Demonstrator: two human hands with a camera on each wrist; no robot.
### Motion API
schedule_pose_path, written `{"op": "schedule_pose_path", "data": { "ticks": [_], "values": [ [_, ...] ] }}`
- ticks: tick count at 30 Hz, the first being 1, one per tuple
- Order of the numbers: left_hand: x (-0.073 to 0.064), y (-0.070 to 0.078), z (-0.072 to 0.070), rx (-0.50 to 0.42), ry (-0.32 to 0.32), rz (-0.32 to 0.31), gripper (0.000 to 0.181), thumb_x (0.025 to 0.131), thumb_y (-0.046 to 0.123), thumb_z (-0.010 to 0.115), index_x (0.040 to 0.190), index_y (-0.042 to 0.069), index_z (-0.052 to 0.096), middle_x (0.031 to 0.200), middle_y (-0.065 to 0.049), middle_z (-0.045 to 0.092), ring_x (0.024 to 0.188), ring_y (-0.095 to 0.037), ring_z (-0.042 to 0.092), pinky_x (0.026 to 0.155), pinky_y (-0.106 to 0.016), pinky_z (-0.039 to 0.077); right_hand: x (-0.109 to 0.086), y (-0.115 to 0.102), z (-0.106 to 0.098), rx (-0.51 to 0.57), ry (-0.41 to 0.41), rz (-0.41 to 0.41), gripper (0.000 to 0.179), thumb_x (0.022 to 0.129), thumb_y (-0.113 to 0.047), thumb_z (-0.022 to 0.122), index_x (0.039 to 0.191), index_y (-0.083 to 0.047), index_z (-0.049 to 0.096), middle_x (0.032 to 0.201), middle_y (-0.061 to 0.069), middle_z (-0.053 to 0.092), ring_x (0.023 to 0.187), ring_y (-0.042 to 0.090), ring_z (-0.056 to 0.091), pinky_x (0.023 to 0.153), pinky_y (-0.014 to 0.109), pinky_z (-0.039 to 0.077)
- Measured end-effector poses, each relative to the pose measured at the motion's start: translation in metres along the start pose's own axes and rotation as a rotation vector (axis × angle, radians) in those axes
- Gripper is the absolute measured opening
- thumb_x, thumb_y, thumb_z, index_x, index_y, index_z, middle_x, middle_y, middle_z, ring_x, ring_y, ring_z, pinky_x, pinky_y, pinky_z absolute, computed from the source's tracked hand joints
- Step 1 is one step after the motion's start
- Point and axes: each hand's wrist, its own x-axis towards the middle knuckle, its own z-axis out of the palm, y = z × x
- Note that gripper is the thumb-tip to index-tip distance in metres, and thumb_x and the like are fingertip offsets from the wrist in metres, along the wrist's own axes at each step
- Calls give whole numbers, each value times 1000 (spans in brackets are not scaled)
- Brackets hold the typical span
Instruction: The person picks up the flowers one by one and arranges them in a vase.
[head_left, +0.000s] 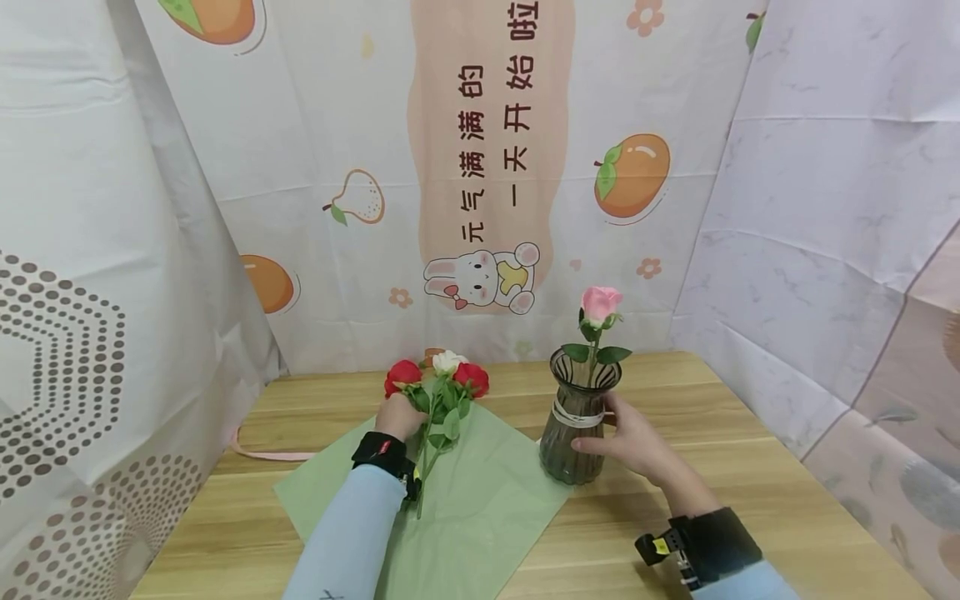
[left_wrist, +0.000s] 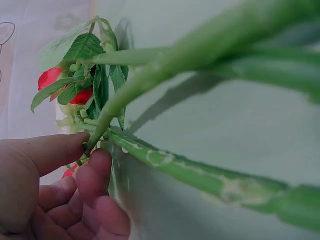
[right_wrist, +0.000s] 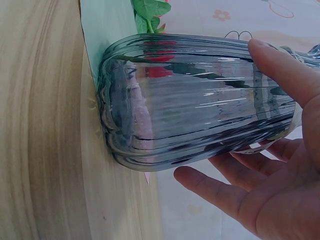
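For control, I judge, my left grip [head_left: 400, 417] pinches one stem [left_wrist: 167, 66] among flowers [head_left: 448, 393] on paper [head_left: 480, 492]; at their three o'clock, my right grip [head_left: 637, 437] clasps the vase [head_left: 561, 450], seemingly to steady it.

The table [head_left: 585, 558] had a pale wood top with its grain running left to right. Green paper [head_left: 480, 500] lay flat across its middle, one corner pointing far and another right. The dark ribbed vase [head_left: 562, 446] stood at that right corner. A pink ribbon [head_left: 270, 456] curved from the table's left edge to the paper's left side.
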Motion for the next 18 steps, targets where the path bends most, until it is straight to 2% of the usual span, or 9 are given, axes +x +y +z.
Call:
{"op": "schedule_pose_path", "data": {
  "ticks": [3,6,10,13,18],
  "values": [
    [-2,-3,-3,-64,-23,-6,19,84,14,72,70,3,66,62,-5,57,55,-20,54,48,-29,41,0,0,1,-3,-2,-1,95,80,-36,87,152,-4,34,146,24,49,133,53,49,105,64,45],
    [-4,-4,-7,-176,-46,-23,27,87,13,68,63,4,65,49,-2,53,43,-15,53,42,-28,43,0,0,1,-3,-3,-2,95,79,-36,87,152,-4,34,146,24,49,133,53,49,105,63,45],
    [-6,-3,-15,-311,-68,-77,25,92,14,67,73,-1,68,46,-3,56,39,-14,56,40,-29,48,-1,-4,0,1,-7,-10,95,80,-34,87,152,-3,34,146,25,49,132,52,49,104,63,46],
    [-8,-2,-21,-340,-82,-88,16,91,10,66,83,-3,67,51,-5,59,41,-14,59,43,-30,52,-1,-5,-1,-1,-9,-14,94,81,-34,86,152,-1,33,147,25,49,132,52,50,104,64,45],
    [-8,-4,-28,-342,-91,-62,11,89,6,62,81,-2,65,52,-6,60,42,-15,61,49,-35,58,0,-3,-1,-4,-12,-2,96,81,-36,86,153,-2,32,148,25,48,133,52,49,106,64,44]
  ]
}}
